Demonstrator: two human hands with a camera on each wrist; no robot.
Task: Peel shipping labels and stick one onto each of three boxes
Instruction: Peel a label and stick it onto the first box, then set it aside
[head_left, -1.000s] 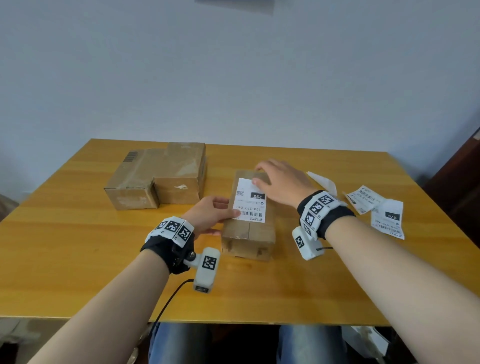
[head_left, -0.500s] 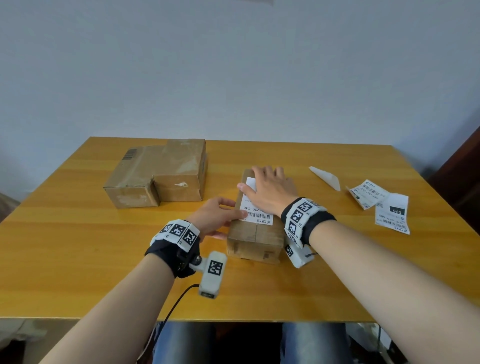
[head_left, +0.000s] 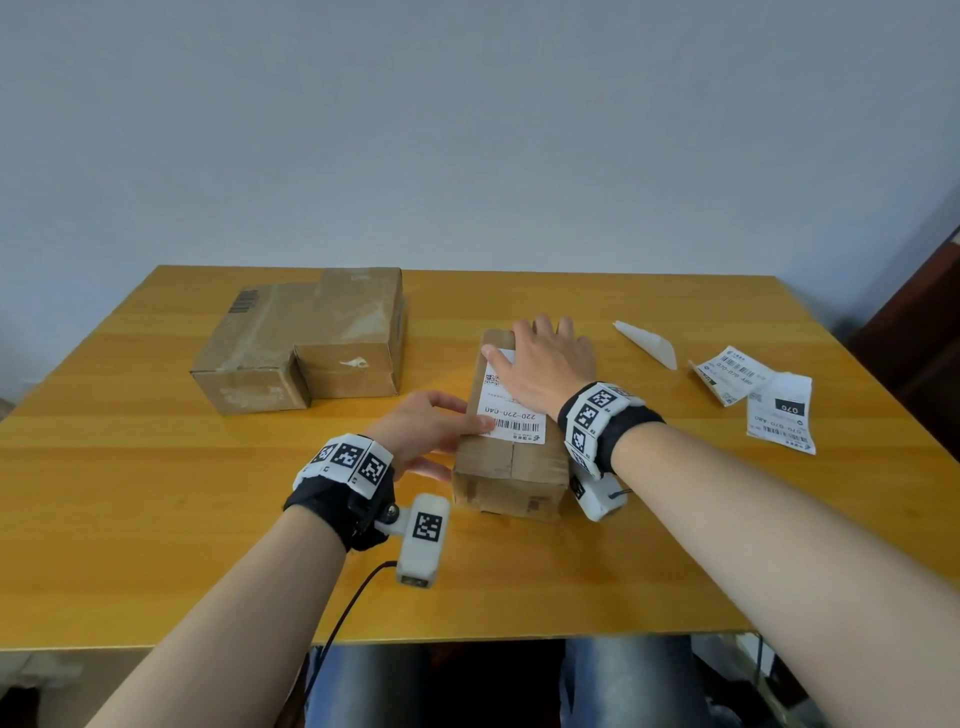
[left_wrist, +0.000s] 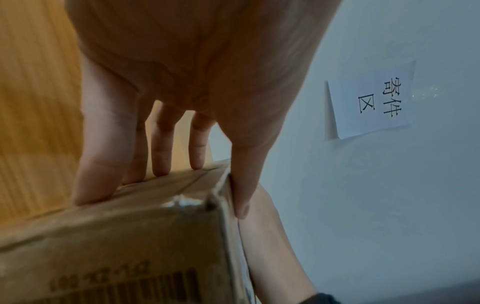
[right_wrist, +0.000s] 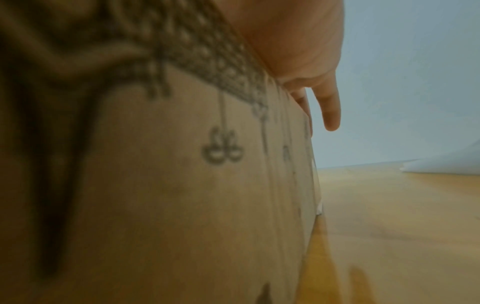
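A small brown box (head_left: 511, 470) stands mid-table with a white shipping label (head_left: 511, 418) lying on its top. My right hand (head_left: 550, 364) lies flat on the label's far half, fingers straight. My left hand (head_left: 434, 431) steadies the box from the left: the thumb rests on the label's near-left corner and straight fingers (left_wrist: 161, 148) press the box (left_wrist: 130, 246) side. The right wrist view shows the box's right wall (right_wrist: 182, 185) close up and one straight finger (right_wrist: 331, 111). Two more boxes, one flat (head_left: 249, 343) and one taller (head_left: 353, 332), sit together at the back left without labels.
Two loose labels (head_left: 732, 371) (head_left: 782, 415) lie on the wooden table (head_left: 156, 493) at the right. A curled white backing sheet (head_left: 647, 343) lies behind them. A paper sign (left_wrist: 374, 98) hangs on the wall. A dark cabinet edge (head_left: 930, 338) stands at the far right.
My right hand came from the label's far right corner onto the label and now lies flat on its far half. My left hand has stayed at the box's left side.
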